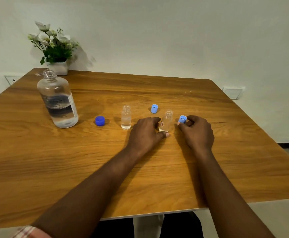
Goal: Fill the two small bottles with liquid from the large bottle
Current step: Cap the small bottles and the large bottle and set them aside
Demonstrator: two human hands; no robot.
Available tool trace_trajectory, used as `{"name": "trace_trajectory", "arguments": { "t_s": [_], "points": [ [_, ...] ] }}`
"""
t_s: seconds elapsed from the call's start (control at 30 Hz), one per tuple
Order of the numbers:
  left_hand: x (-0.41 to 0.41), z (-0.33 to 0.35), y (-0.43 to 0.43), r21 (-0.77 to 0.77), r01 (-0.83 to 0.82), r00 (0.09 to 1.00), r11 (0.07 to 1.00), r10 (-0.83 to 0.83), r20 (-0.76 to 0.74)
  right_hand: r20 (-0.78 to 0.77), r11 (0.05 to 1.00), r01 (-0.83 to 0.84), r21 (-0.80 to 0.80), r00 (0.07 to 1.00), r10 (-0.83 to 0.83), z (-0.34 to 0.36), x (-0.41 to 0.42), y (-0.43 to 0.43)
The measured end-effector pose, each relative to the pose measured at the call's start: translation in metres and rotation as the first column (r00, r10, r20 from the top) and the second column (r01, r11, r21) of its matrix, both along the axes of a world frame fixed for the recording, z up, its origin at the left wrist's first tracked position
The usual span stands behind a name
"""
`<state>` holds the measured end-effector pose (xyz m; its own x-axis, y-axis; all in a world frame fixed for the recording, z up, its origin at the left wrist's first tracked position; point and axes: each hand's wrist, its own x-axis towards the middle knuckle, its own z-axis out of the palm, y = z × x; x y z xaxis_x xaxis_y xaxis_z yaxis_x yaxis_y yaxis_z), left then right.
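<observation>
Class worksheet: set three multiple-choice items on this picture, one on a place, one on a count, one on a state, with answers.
1. The dark blue cap lies: A) on the large bottle; B) between the large bottle and a small bottle; C) on the floor.
2. Light blue caps in view: A) one; B) two; C) four.
3. The large bottle is: A) capped; B) lying down; C) open and upright.
Answers: B, it sits between them; B, one lies loose, the right hand pinches one; C, bare neck.
</observation>
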<state>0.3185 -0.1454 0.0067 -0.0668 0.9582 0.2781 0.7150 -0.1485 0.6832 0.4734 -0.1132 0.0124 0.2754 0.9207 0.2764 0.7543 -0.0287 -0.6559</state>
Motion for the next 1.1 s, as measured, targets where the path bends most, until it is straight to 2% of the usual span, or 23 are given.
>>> {"name": "trace_trajectory", "arguments": {
  "t_s": [0.13, 0.23, 0.37, 0.5, 0.67, 0.83, 0.93, 1.1],
  "points": [
    [0.000, -0.001, 0.003, -0.011, -0.007, 1.000, 1.000, 0.007, 0.000, 0.043, 1.000, 0.003, 0.022, 0.999, -0.004, 0.000, -0.002, 0.003],
    [0.000, -0.001, 0.003, -0.015, -0.004, 1.000, 1.000, 0.004, 0.001, -0.025, 0.998, -0.016, 0.060, 1.000, 0.017, -0.001, -0.002, 0.004],
    [-0.001, -0.003, 0.003, -0.008, -0.007, 1.000, 1.000, 0.007, 0.009, -0.157, 0.981, -0.132, 0.139, 0.976, 0.154, 0.002, 0.001, 0.001],
    [-0.001, -0.003, 0.003, -0.001, -0.012, 1.000, 1.000, 0.012, -0.005, -0.159, 0.945, -0.263, 0.195, 0.942, 0.295, 0.012, 0.000, -0.002],
    [-0.001, -0.002, 0.002, -0.019, -0.014, 1.000, 1.000, 0.014, 0.003, -0.026, 0.898, -0.395, 0.194, 0.913, 0.408, 0.033, 0.001, -0.003],
    [-0.002, 0.001, -0.001, -0.029, 0.016, 1.000, 0.999, -0.015, 0.012, 0.132, 0.826, -0.559, 0.070, 0.826, 0.547, 0.053, 0.002, -0.002],
    [-0.003, 0.002, -0.002, -0.031, 0.031, 0.999, 0.999, -0.031, 0.026, 0.232, 0.811, -0.584, -0.026, 0.786, 0.573, 0.062, 0.002, -0.001],
    [-0.003, 0.003, -0.003, -0.036, 0.030, 0.999, 0.999, -0.030, 0.026, 0.334, 0.765, -0.638, -0.082, 0.706, 0.625, 0.077, 0.000, -0.002]
  ]
}}
